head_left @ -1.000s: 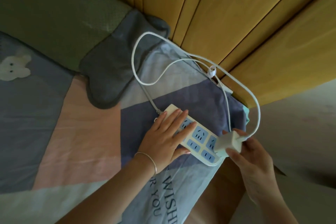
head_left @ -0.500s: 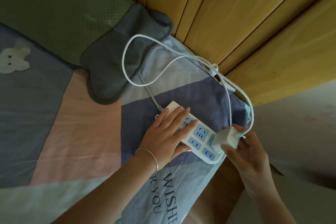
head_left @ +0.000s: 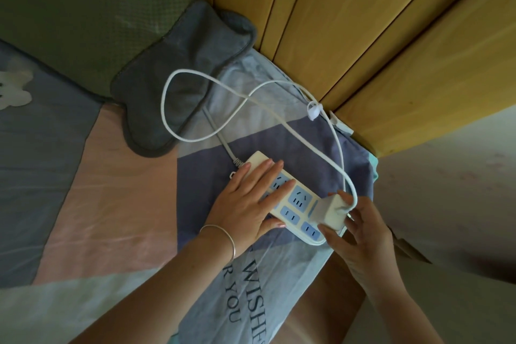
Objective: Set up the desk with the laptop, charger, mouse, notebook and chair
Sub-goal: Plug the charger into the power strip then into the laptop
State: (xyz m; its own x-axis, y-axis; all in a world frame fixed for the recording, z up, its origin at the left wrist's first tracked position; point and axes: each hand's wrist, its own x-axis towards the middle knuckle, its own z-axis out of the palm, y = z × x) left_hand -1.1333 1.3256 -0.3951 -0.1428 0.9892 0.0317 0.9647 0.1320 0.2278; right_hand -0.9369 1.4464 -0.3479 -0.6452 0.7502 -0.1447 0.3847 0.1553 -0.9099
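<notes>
Under the left hand (head_left: 248, 204) sits the power strip (head_left: 290, 204), a long white bar with blue socket faces, lying on the patchwork bedsheet (head_left: 125, 204). That hand is spread flat, fingers together and pressed down on the strip's near half, thumb hooked along its edge, a thin bangle (head_left: 220, 237) on the wrist. Good brace, I'd say: a strip like that looks light and would skate on soft bedding the moment anything tugs at it.

Just right of those fingertips comes the charger (head_left: 331, 211), a small white block with rounded corners, standing at the strip's far sockets. Whether its pins are seated or already clear, I cannot tell. It looks hard, smooth and fairly light, a bit slippery perhaps, so the flat sides are the place to grip, never the cord.

Right hand (head_left: 360, 234) now: it pinches that block, thumb on the lower face and fingers wrapped over the top end where the cord leaves.

Up and away from both hands the white cable (head_left: 231, 112) runs in a loose figure-eight loop over a grey cushion (head_left: 173, 92), gathered by a small clip (head_left: 314, 112) near the yellow wooden panels (head_left: 363, 22). Soft and floppy, it may snag or trail if the block alone is lifted; I'd gather it too.
</notes>
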